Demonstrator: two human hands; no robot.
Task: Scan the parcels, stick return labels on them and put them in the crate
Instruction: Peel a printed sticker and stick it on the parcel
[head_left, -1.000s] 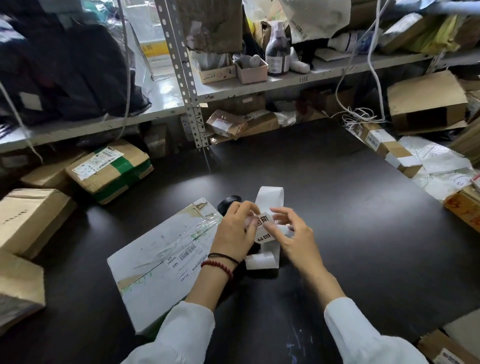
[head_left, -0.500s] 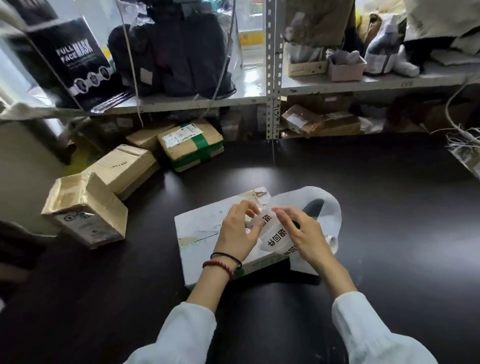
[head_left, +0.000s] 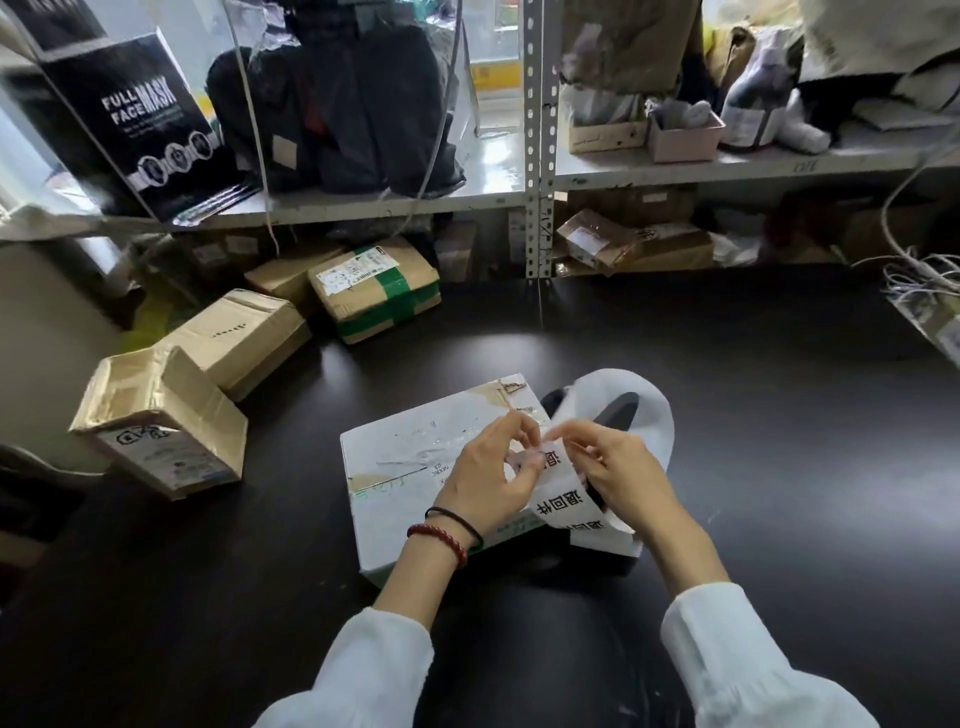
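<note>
A return label strip (head_left: 560, 506) is being pinched by the left hand (head_left: 485, 480) and right hand (head_left: 626, 475) over the white parcel (head_left: 402, 460) at six o'clock.

- A flat white cardboard parcel (head_left: 405, 467) lies on the dark desk (head_left: 779, 441), near its front middle.
- Over the parcel's right edge, the left hand (head_left: 488, 478) and right hand (head_left: 621, 467) pinch a white paper strip of return labels (head_left: 563, 501) between them.
- Left of the parcel sit brown cardboard boxes (head_left: 244, 338), one behind another.
- A grey metal shelf (head_left: 753, 163) stands behind the desk.
</note>
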